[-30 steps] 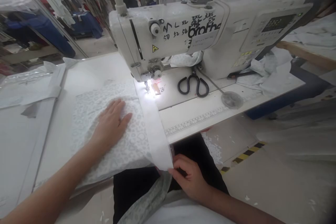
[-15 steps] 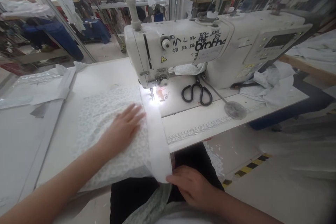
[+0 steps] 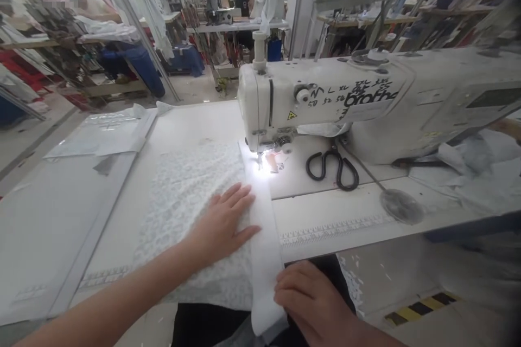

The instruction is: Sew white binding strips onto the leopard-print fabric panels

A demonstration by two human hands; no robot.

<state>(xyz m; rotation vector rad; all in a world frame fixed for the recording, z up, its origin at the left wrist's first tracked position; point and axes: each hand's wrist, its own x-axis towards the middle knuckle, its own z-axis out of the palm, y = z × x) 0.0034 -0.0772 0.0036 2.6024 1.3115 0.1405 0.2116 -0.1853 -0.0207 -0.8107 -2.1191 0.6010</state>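
Note:
A pale patterned fabric piece (image 3: 183,190) lies on the sewing table, with a plain white strip (image 3: 265,249) along its right edge. The strip runs up under the lit presser foot of the sewing machine (image 3: 260,97). My left hand (image 3: 222,222) rests flat on the fabric, fingers spread, with its thumb and fingertips at the strip's left edge. Beside the table's front edge, my right hand (image 3: 309,293) has its fingers closed on the strip's right border near the lower end. What lies under those fingers is hidden.
Black-handled scissors (image 3: 334,168) lie right of the needle. A measuring tape (image 3: 334,230) runs along the table's front edge, near a round clear disc (image 3: 402,206) on a rod. Crumpled fabric (image 3: 484,168) lies at the right, stacked white sheets (image 3: 52,217) at the left. People work behind.
The view has shifted, so the machine appears further right and lower. My left hand has spread its thumb out. My right hand has moved up the strip's edge from its lower corner.

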